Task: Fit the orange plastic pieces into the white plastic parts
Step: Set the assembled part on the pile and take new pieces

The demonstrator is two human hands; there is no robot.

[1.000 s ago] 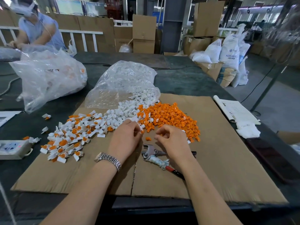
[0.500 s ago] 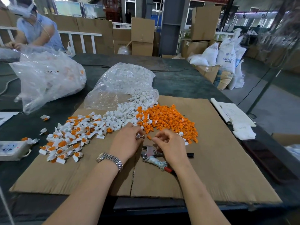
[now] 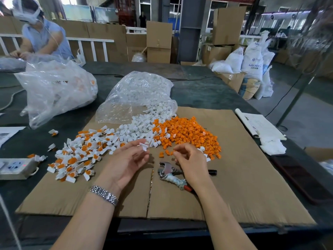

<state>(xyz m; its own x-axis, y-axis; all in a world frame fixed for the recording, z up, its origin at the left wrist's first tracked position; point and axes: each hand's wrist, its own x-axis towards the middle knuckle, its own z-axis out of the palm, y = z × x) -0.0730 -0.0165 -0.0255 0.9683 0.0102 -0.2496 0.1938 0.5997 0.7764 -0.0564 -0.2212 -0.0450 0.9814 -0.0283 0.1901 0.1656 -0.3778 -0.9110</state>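
Orange plastic pieces (image 3: 189,135) lie in one loose heap, too many to count, on the far middle of a cardboard sheet (image 3: 243,177) spread over the dark bench (image 3: 207,94). Two stray orange bits (image 3: 164,153) sit apart from the heap, between the hands. White plastic parts (image 3: 138,129) spill in a band from one clear bag (image 3: 137,94) at the sheet's far edge. Toward the left edge lies a scatter of assembled pieces (image 3: 75,157), white with orange showing. A second clear bag (image 3: 55,91) stands at the bench's far left corner, and one pair of pliers (image 3: 171,175) lies near the front middle of the sheet, partly under the right wrist.

The left hand (image 3: 128,160), palm turned up, pinches one white part (image 3: 144,146) at its fingertips. The right hand (image 3: 191,159) has its fingers curled, pinching something small; what it is cannot be told.

A paper pad (image 3: 259,125) lies at the right edge, and a power strip (image 3: 16,167) at the left. Beyond are cardboard boxes and white sacks on a warehouse floor.

Half a second earlier both hands were lower, down at the piles; now they are lifted clear, the left turned palm up.
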